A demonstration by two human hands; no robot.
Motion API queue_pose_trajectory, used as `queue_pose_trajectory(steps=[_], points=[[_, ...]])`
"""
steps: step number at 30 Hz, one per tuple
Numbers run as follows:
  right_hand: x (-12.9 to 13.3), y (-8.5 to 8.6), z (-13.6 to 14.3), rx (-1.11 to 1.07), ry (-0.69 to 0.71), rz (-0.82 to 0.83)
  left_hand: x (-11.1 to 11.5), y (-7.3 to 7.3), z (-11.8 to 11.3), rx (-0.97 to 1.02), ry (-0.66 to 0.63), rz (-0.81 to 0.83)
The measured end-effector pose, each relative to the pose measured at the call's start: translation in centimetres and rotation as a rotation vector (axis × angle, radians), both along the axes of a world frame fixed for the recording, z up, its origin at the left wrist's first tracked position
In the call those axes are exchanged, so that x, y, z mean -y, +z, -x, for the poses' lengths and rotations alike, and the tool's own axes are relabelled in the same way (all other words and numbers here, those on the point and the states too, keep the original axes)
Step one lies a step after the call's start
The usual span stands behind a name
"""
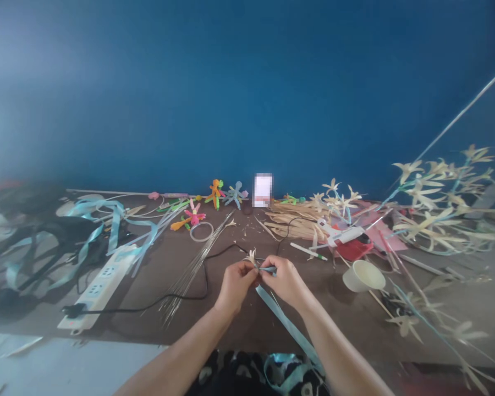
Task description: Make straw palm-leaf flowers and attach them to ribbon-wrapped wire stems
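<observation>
My left hand [238, 281] pinches the base of a small cream flower [252, 255] over the middle of the dark table. Close beside it, my right hand [284, 275] has its fingers closed on a light blue ribbon [286, 322], which wraps near the flower's base and hangs down toward my lap. The fingertips of both hands nearly meet. A thin stem runs down next to the ribbon, partly hidden by my right hand.
A power strip [101, 286] with a black cable and a bundle of thin wires [193, 264] lie left. Cream strips [292, 217], a paper cup [363, 276], a white glue gun [346, 235] and finished flower sprays [433, 225] are right. A blue wall [239, 99] stands behind.
</observation>
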State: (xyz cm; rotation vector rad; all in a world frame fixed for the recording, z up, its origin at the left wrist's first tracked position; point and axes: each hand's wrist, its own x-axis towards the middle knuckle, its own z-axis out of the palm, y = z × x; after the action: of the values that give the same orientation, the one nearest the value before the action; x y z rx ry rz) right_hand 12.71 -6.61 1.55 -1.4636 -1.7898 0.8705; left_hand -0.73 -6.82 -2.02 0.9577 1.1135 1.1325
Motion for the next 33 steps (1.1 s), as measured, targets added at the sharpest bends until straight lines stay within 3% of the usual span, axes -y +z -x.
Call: queue_pose_trajectory(steps=[4,9,21,33], points=[[-0.8,-0.4,-0.5,-0.145,0.055,0.125,0.1,0.6,-0.1,-0.036,-0.039,-0.026],[-1.1,-0.8,-0.8,-0.209,0.024,0.195,0.2,0.8,-0.3,-0.03,-0.055,-0.01],[-0.9,-1.2,-0.4,-0.158,0.036,0.112,0.2,0.1,-0.1,-0.053,-0.029,-0.003],[-0.4,-0.8,-0.2,-0.211,0.078,0.106,0.5,0.4,0.3,0.075,-0.025,0.141]])
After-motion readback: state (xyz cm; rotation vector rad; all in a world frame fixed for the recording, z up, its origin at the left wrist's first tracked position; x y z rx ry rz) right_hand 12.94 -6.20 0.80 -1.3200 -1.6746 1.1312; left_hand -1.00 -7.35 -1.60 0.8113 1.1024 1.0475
